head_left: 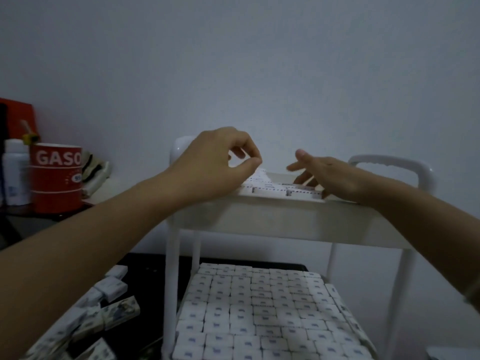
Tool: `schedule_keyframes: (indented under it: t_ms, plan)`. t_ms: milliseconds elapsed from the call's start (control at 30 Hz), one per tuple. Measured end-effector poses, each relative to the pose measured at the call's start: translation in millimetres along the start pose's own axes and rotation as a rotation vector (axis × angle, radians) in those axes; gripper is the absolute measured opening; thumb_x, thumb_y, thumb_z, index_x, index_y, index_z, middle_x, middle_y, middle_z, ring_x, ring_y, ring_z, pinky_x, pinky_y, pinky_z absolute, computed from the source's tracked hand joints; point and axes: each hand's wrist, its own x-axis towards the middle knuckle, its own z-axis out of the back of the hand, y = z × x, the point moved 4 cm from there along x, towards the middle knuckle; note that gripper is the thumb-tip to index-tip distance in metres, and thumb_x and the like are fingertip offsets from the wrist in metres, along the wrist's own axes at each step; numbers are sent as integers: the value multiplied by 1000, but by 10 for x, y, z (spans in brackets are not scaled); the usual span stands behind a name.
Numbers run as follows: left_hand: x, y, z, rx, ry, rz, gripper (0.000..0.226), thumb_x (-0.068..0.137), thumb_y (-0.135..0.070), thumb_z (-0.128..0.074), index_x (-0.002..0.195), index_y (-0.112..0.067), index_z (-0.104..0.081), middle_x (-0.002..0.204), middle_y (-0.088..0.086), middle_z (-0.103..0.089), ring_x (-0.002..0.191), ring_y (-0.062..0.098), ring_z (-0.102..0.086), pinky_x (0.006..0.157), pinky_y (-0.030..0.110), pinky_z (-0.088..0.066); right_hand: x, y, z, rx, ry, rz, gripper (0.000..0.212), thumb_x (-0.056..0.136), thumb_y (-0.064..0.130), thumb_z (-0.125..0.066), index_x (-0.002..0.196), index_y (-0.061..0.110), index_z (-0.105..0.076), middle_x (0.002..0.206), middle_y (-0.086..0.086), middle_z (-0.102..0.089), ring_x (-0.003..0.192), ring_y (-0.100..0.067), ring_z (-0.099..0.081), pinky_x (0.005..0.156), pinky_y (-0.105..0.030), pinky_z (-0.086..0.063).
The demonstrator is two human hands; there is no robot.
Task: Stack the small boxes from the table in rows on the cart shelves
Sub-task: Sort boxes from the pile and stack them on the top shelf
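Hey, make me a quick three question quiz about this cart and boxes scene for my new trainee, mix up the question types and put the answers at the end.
1. Which letters show on the red mug?
2. True or false: rows of small boxes cover the cart level below the top shelf.
3. The left hand and right hand are over: A the top shelf, B the mug, C the lower level.
Key: 1 GASO; 2 true; 3 A.
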Motion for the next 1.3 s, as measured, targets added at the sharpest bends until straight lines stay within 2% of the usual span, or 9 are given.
schedule_keyframes:
  t_ms: [100, 200, 300, 433, 667, 767, 900, 1100, 1300]
  plan:
    - [-261, -75, 157, 69, -86, -102, 13, 87, -29, -58, 90, -22, -69, 99, -5, -64, 90, 9, -59, 84, 38, -49, -190, 222, 69, -56, -342, 200, 46, 103, 44, -26, 120, 22, -62, 117, 0, -64, 104, -15, -57, 93, -36, -45]
    - [-594, -115, 337, 96, -189, -159, 10, 88, -16, -60, 88, -12, -69, 92, 3, -64, 79, 15, -58, 71, 32, -47, -564, 647, -117, -108, -583, 478, 30, 101, 31, -39, 109, 20, -65, 106, 0, -64, 96, -13, -53, 81, -32, -42]
    - [-1020, -14, 469, 130, -247, -128, 8, 89, -15, -61, 88, -10, -67, 90, 4, -60, 72, 15, -57, 64, 26, -43, -952, 1120, -602, -148, -563, 712, 20, 93, 24, -49, 97, 16, -67, 91, 0, -61, 87, -19, -52, 76, -37, -42]
    - [-1800, 384, 584, 187, -242, -3, 5, 90, -11, -62, 93, -14, -62, 97, -1, -55, 74, 9, -54, 66, 23, -43, -1274, 1529, -1497, -88, -306, 877, 11, 88, 16, -57, 92, 15, -68, 82, -1, -62, 80, -21, -51, 70, -39, -41]
    - [-3422, 1647, 809, 163, -210, 601, 26, 92, -6, -57, 93, -31, -61, 97, -10, -61, 84, 2, -57, 69, 25, -44, -859, 1610, -2947, 77, 5, 671, 18, 93, 19, -53, 107, 24, -63, 99, 7, -63, 94, -13, -53, 76, -30, -45]
    - [-3951, 1875, 882, 291, -243, 667, 18, 89, -14, -54, 94, -27, -64, 96, -15, -61, 93, 10, -57, 78, 29, -43, -466, 1555, -3532, 117, 48, 462, 24, 95, 27, -51, 118, 23, -59, 114, 4, -60, 106, -15, -55, 84, -30, -46]
    - [-4255, 2089, 935, 402, -231, 693, 27, 78, -12, -49, 97, -16, -67, 102, -4, -65, 99, 19, -57, 82, 37, -46, -67, 1548, -4122, 90, 85, 255, 37, 99, 39, -43, 126, 17, -58, 126, -3, -58, 113, -22, -54, 91, -36, -47]
    - [-4375, 2241, 1024, 414, -174, 717, 34, 81, -20, -53, 111, -12, -66, 115, -1, -64, 111, 22, -58, 95, 44, -43, 136, 1670, -4525, 44, 403, 316, 50, 103, 41, -34, 146, 17, -39, 151, -6, -39, 139, -24, -34, 113, -36, -27]
    - [-4411, 2023, 948, 639, -58, 779, 72, 71, -67, -51, 126, -21, -54, 126, 1, -50, 115, 23, -45, 88, 39, -37, 128, 1701, -4319, 168, 308, 245, 68, 83, 43, -70, 141, 27, -39, 140, -7, -42, 120, -25, -49, 101, -45, -45]
